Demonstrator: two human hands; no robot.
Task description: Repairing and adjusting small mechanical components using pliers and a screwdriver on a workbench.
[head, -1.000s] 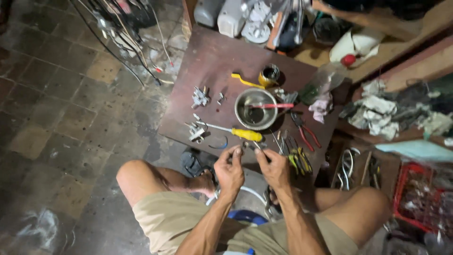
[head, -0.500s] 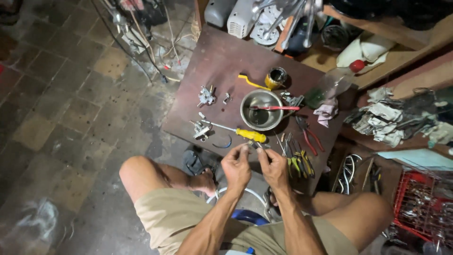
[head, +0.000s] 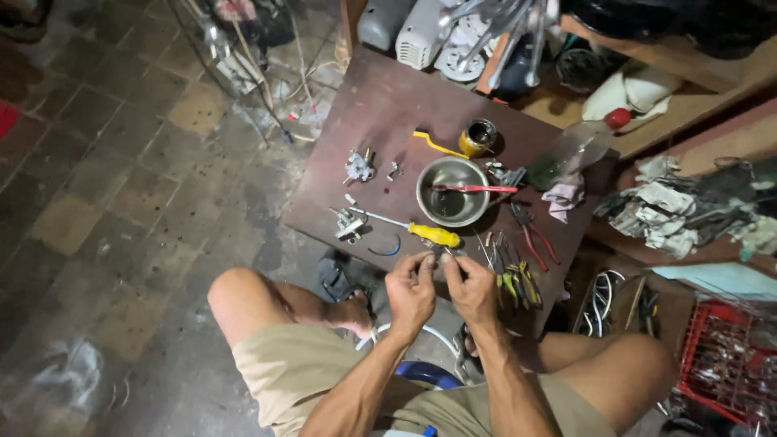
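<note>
Both hands, left hand (head: 410, 290) and right hand (head: 472, 287), meet at lower centre of the frame, fingertips pinched together on 1 small part (head: 439, 259) too tiny to identify, just below the yellow-handled screwdriver (head: 405, 226) lying left-right on the tabletop (head: 388, 105).

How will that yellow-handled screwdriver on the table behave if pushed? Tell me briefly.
The yellow-handled screwdriver lies flat on the table, so it probably cannot tip. Its rounded handle suggests it may roll sideways. The thin metal shaft looks stiff, and the handle end likely carries most of the weight.
</note>
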